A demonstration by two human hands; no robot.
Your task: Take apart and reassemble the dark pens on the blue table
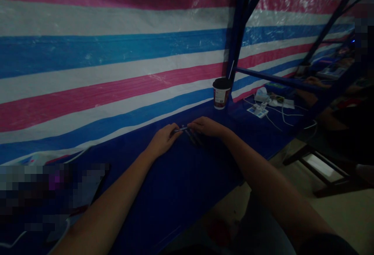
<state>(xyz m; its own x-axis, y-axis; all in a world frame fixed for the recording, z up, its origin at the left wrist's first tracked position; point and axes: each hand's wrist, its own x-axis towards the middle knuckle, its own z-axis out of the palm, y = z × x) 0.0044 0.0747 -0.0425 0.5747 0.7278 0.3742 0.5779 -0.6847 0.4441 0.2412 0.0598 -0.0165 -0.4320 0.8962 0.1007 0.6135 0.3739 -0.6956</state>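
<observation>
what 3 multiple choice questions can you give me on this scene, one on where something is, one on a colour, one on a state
1. Where is the pen? A) on the floor B) between the left hand and right hand C) hanging on the wall
2. What colour is the table top? A) yellow B) green C) dark blue
3. How does the paper cup stand? A) upright B) on its side C) upside down

1: B, it shows at the fingertips of both hands.
2: C, dark blue covers the surface.
3: A, it rests on its base, dark top upward.
</observation>
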